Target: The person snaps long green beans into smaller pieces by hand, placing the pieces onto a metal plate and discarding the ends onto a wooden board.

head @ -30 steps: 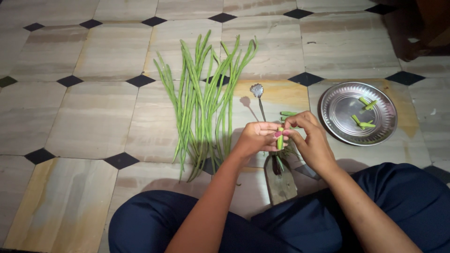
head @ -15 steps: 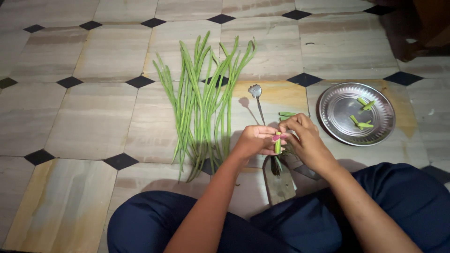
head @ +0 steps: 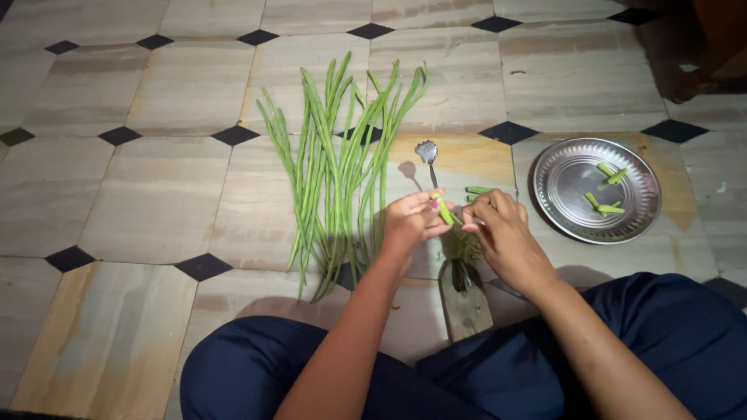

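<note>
A person sits cross-legged on a tiled floor [head: 156,194] of pale stone squares with small black diamonds at the corners, seen from above. Dark blue trousers [head: 669,342] fill the near edge of the floor. A loose bundle of long green beans [head: 334,179] lies spread lengthwise away from the person, left of the hands. Toward the right edge of the floor sits a round steel plate [head: 564,194] holding a few short cut bean pieces [head: 607,206]. Just in front of the knees stands a floor-mounted blade on a wooden board [head: 467,303], its curved metal tip rising between the hands.

Both hands meet above the blade. The left hand [head: 408,222] pinches a short bean piece [head: 444,210], which stands nearly upright and tilts slightly left. The right hand [head: 498,229] is curled close beside it, fingers touching or nearly touching the same piece; its exact grasp cannot be made out. The piece is bright green, thin and straight.
</note>
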